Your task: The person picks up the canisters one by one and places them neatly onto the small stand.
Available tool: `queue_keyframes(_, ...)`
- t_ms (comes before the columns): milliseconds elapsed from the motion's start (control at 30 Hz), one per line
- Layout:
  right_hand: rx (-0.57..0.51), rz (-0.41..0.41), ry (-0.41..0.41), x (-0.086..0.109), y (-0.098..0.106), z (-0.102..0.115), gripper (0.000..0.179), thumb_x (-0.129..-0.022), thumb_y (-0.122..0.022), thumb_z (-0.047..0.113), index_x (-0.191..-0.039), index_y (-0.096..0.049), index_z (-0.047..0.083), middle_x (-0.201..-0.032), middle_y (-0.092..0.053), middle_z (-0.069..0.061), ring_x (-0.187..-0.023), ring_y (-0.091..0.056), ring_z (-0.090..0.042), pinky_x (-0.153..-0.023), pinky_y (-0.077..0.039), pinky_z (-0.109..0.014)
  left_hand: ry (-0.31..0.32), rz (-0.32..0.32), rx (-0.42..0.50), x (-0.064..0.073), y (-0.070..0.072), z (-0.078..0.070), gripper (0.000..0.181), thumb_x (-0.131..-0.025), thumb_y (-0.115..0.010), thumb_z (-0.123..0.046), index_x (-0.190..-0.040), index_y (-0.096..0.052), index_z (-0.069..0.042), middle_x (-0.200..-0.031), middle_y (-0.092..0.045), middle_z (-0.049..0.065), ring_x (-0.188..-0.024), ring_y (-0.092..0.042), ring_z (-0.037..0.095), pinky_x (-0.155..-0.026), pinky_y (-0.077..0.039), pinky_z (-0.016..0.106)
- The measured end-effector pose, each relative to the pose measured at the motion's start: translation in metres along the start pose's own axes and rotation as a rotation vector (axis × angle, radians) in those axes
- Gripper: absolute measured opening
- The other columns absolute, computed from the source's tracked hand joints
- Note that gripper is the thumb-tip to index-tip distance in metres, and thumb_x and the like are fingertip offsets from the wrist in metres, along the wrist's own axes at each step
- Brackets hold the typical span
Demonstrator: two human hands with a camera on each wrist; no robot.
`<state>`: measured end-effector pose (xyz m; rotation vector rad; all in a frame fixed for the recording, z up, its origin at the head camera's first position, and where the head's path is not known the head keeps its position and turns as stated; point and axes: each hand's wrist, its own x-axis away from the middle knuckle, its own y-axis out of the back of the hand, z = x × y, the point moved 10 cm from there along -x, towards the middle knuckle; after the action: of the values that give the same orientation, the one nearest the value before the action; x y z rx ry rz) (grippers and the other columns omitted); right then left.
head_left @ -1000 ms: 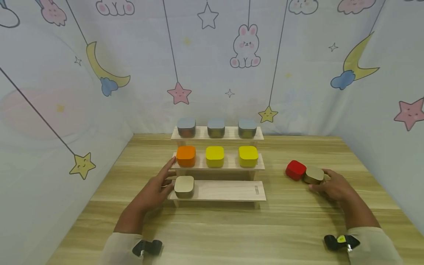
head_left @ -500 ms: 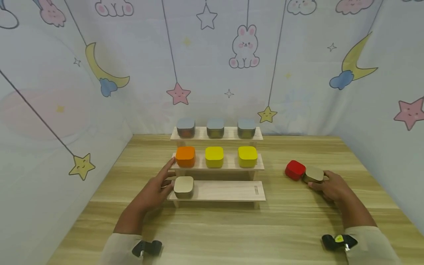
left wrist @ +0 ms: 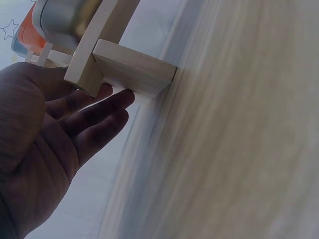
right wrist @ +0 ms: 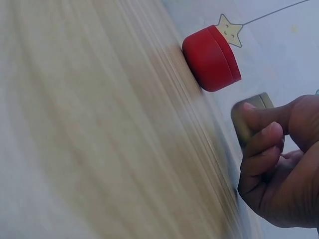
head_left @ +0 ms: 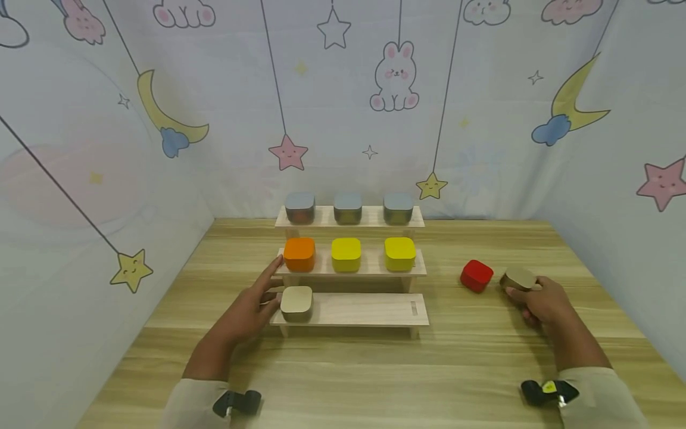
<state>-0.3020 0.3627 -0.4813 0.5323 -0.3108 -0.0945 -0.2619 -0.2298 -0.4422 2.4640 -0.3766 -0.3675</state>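
Note:
My right hand pinches a beige, round-cornered box between thumb and fingers. In the right wrist view that same box looks lifted off the tabletop. A red box of like shape lies on the table just left of it, with a gap between them. My left hand rests at the left end of the wooden tiered shelf, fingers extended. The left wrist view has its fingers beside the shelf's end and leg. Next to this hand, another beige box sits on the lowest tier.
The middle tier carries an orange box and two yellow boxes, one central and one right. Three grey boxes line the top tier. A patterned curtain closes off the back and sides of the wooden table.
My right hand has tightened round the beige box and moved it right, away from the red box it stood against. The left hand stays in place on the shelf.

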Motion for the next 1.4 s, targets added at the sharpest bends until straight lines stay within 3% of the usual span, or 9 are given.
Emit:
queue_keyframes(167, -0.085, -0.103, -0.04, 0.003, 0.01, -0.005, 0.061, -0.108, -0.069, 0.031, -0.146, -0.042, -0.008, -0.087, -0.056, 0.0, -0.061, -0.056, -0.008, -0.055, -0.057, -0.026, -0.021, 0.0, 0.012, 0.0, 0.0, -0.002, 0.096, -0.109, -0.057, 0.008, -0.178, -0.004, -0.032, -0.178, -0.032, 0.022, -0.139, -0.064, 0.052, -0.111, -0.06, 0.053)
queue_keyframes(333, -0.097, -0.175, -0.035, 0.01, 0.017, 0.001, 0.071, -0.108, -0.066, 0.039, -0.153, -0.039, -0.01, -0.095, -0.06, -0.008, -0.061, -0.059, -0.011, -0.056, -0.057, -0.029, -0.012, 0.005, 0.006, 0.0, 0.0, -0.002, 0.096, -0.109, -0.058, 0.005, -0.178, -0.004, -0.034, -0.171, -0.04, 0.029, -0.138, -0.064, 0.053, -0.109, -0.062, 0.051)
queue_keyframes(600, -0.029, -0.338, 0.076, 0.026, 0.024, 0.03, 0.088, -0.108, -0.065, 0.043, -0.167, -0.026, -0.009, -0.137, -0.065, -0.037, -0.064, -0.066, -0.007, -0.059, -0.058, -0.025, -0.032, 0.001, -0.004, 0.0, 0.0, -0.002, 0.094, -0.109, -0.057, 0.006, -0.178, -0.005, -0.031, -0.166, -0.044, 0.035, -0.136, -0.064, 0.056, -0.107, -0.063, 0.054)
queue_keyframes(667, -0.04, -0.369, 0.11, 0.03, 0.022, 0.036, 0.084, -0.106, -0.07, 0.041, -0.164, -0.033, -0.008, -0.13, -0.071, -0.032, -0.064, -0.065, -0.002, -0.058, -0.061, -0.026, -0.029, 0.0, -0.001, 0.0, 0.0, -0.001, 0.095, -0.109, -0.058, 0.006, -0.178, -0.005, -0.03, -0.169, -0.041, 0.032, -0.136, -0.065, 0.055, -0.107, -0.062, 0.054)
queue_keyframes(733, -0.047, -0.386, 0.151, 0.033, 0.02, 0.043, 0.084, -0.104, -0.074, 0.04, -0.162, -0.037, -0.008, -0.11, -0.077, -0.018, -0.064, -0.064, 0.001, -0.057, -0.061, -0.026, -0.025, -0.001, -0.002, 0.0, 0.0, -0.001, 0.095, -0.109, -0.058, 0.007, -0.178, -0.004, -0.032, -0.174, -0.036, 0.027, -0.137, -0.065, 0.054, -0.108, -0.062, 0.053)
queue_keyframes(833, -0.046, -0.38, 0.212, 0.036, 0.015, 0.053, 0.081, -0.102, -0.077, 0.039, -0.159, -0.042, -0.006, -0.085, -0.071, 0.007, -0.065, -0.06, 0.003, -0.055, -0.058, -0.023, -0.021, 0.001, -0.003, 0.0, -0.001, 0.0, 0.096, -0.109, -0.058, 0.005, -0.178, -0.004, -0.034, -0.178, -0.032, 0.022, -0.138, -0.065, 0.052, -0.109, -0.061, 0.052)
queue_keyframes(933, -0.045, -0.352, 0.284, 0.04, 0.006, 0.064, 0.079, -0.102, -0.078, 0.04, -0.159, -0.044, -0.004, -0.076, -0.063, 0.021, -0.068, -0.058, -0.001, -0.056, -0.055, -0.023, -0.02, 0.002, 0.003, -0.001, -0.001, -0.001, 0.096, -0.109, -0.058, 0.005, -0.178, -0.003, -0.035, -0.181, -0.027, 0.017, -0.139, -0.064, 0.051, -0.11, -0.061, 0.051)
queue_keyframes(1200, -0.126, -0.251, 0.521, 0.06, -0.022, 0.099, 0.059, -0.103, -0.079, 0.025, -0.151, -0.051, 0.004, -0.069, -0.054, 0.015, -0.06, -0.047, -0.007, -0.052, -0.048, -0.025, -0.008, -0.003, 0.002, 0.0, 0.0, 0.0, 0.097, -0.109, -0.058, 0.006, -0.177, -0.003, -0.036, -0.18, -0.03, 0.019, -0.139, -0.064, 0.051, -0.11, -0.061, 0.052)
queue_keyframes(1400, -0.259, -0.107, 0.695, 0.081, -0.048, 0.122, 0.06, -0.101, -0.079, 0.006, -0.155, -0.054, 0.01, -0.085, -0.072, 0.011, -0.057, -0.048, -0.01, -0.052, -0.046, -0.029, -0.002, -0.004, 0.001, 0.0, 0.0, 0.001, 0.097, -0.109, -0.058, 0.006, -0.177, -0.003, -0.037, -0.179, -0.031, 0.019, -0.14, -0.064, 0.051, -0.11, -0.061, 0.052)
